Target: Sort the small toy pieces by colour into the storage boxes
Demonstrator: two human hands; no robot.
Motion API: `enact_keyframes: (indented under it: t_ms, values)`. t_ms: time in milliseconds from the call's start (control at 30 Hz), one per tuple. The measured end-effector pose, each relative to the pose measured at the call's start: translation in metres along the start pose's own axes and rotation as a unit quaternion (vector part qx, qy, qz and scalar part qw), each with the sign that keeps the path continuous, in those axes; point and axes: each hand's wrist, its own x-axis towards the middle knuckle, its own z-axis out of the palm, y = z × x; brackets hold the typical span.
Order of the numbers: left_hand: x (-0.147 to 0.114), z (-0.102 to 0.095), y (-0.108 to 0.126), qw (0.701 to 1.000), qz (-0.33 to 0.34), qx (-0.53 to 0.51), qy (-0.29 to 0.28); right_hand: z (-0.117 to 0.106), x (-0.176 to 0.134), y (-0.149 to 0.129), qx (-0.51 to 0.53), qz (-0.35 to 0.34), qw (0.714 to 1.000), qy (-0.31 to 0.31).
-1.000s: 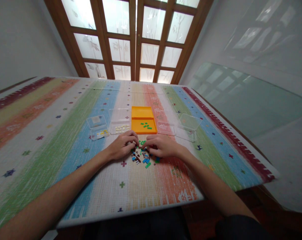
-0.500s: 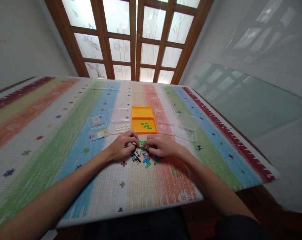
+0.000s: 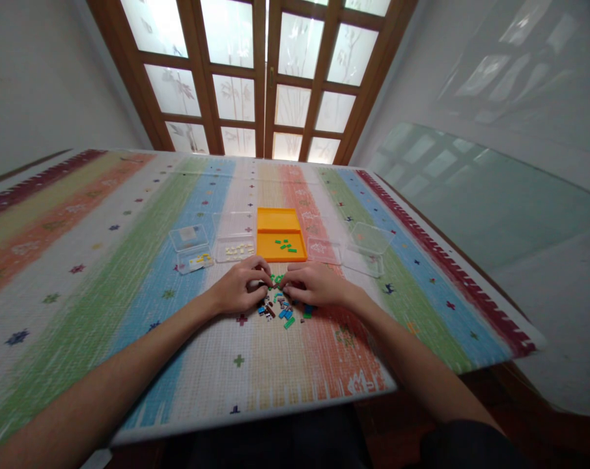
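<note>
A loose pile of small toy building bricks (image 3: 286, 313) in green, blue, brown and other dark colours lies on the tablecloth between my hands. My left hand (image 3: 241, 284) is at the pile's left edge, its thumb and fingers curled into a pinch; something small and dark shows between them, too small to name. On the opposite side, my right hand (image 3: 317, 284) bends over the pile with thumb and fingertips drawn together, and what they hold is hidden. Just beyond both hands, an orange box (image 3: 279, 220) lies opened flat, with several green bricks (image 3: 286, 246) in its near half.
Left of the orange box stand a clear case (image 3: 234, 258) with cream-white bricks and another clear case (image 3: 187, 240) with yellow pieces. To its right are a small clear case (image 3: 324, 250) and a larger clear case (image 3: 368, 238). The striped tablecloth (image 3: 192, 365) covers the table.
My left fingers have shifted slightly and closed more. A brown piece between the hands is now less visible, close to my right fingertips. The boxes have stayed put.
</note>
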Motion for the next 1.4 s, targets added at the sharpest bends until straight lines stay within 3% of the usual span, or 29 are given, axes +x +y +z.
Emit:
enact_keyframes:
  t_ms: [267,533,1400]
  values:
    - [-0.0001,0.0029,-0.0011,1.000,0.004,-0.001,0.015,0.0001,0.0003,-0.0018,-0.015,0.040,0.999,0.023]
    - [0.0021,0.0022,0.0012,1.000,0.013,0.008,0.019,0.0018,0.0001,-0.0010,0.008,0.000,1.000,0.011]
    - [0.0032,0.0054,-0.0018,0.999,-0.018,0.005,0.031,-0.0013,0.0002,0.0030,-0.044,0.090,0.994,0.031]
